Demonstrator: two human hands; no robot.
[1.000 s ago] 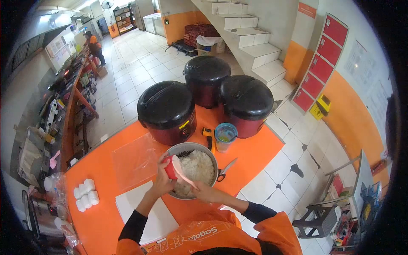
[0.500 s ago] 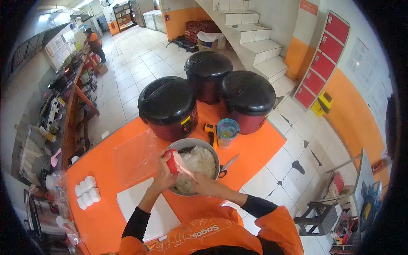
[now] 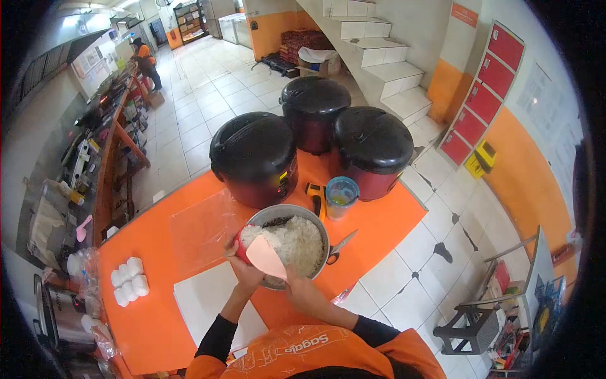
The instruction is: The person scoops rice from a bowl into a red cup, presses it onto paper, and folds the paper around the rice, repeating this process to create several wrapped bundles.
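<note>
My left hand [image 3: 245, 268] is wrapped round a red cup [image 3: 239, 247], which is heaped with white rice and tilted over the pot's left side. In my right hand [image 3: 304, 292] is the handle of a pale pink rice paddle [image 3: 266, 256]; its broad blade lies against the cup's mouth. Below both hands stands a round metal pot [image 3: 324, 235] with white rice [image 3: 302, 243] and a dark patch along its far inner wall. Scissors [image 3: 341, 247] with dark handles lie just right of the pot.
Three lidded cookers [image 3: 252, 155] stand along the table's [image 3: 158, 316] far end. Before them are a blue-rimmed cup [image 3: 341, 197] and a yellow-black device [image 3: 315, 197]. White paper [image 3: 214, 303], clear plastic [image 3: 205, 228] and wrapped white bundles [image 3: 130, 281] lie leftward. A person [image 3: 145, 63] stands far off.
My left hand has tipped the red cup, so its rice now shows. The paddle has turned its broad face up over the cup's mouth. The view has shifted slightly.
</note>
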